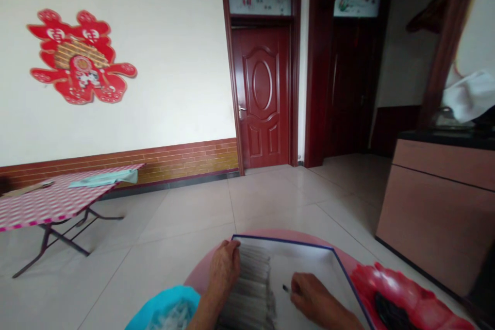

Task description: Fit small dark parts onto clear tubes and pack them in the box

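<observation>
A shallow white box (301, 248) with a blue rim sits on a pink round surface in front of me. Rows of thin, greyish, see-through sticks (251, 283) fill its left side. At the box's far left corner, my left hand (225, 268) has its fingers pressed together beside the rows; whatever they pinch is too small to make out. My right hand (311, 296) is closed over the bare right part of the box. From its fingertips pokes a small dark-tipped piece (286, 289), its other end hidden by the fingers.
A blue basin (143, 317) holding clear plastic pieces stands at the lower left. To the right, a red petal-shaped bowl (419, 296) contains black items (390, 312). A folding table (50, 201) with a checked cover and a brownish cabinet (436, 211) stand farther off.
</observation>
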Demonstrator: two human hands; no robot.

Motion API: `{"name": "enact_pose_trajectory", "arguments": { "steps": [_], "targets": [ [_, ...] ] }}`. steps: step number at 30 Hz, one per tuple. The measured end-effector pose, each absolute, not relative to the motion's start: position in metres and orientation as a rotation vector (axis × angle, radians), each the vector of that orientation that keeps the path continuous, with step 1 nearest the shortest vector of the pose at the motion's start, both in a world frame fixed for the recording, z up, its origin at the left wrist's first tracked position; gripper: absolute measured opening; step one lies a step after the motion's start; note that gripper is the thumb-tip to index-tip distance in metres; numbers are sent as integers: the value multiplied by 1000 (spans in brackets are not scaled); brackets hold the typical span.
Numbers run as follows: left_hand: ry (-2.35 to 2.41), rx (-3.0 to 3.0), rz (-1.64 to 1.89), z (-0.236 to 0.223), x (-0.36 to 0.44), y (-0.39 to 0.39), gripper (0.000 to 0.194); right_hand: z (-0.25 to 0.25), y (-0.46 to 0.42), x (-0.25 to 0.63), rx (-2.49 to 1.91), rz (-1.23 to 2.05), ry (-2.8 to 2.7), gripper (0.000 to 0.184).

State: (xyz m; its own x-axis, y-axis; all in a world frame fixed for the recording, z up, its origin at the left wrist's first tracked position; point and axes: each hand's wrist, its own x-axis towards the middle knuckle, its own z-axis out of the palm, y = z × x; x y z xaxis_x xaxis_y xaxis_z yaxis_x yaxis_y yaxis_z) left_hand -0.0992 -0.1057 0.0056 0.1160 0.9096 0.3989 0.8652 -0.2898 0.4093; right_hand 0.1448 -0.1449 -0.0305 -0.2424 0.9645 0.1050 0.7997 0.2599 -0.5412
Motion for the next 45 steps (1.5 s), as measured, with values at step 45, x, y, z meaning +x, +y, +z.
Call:
{"name": "enact_pose_trajectory", "arguments": {
  "steps": [45],
  "targets": [
    [1673,2617,1228,-24,-5,-92,20,-27,-110,129,-1236,1170,-1052,37]
  ]
}}
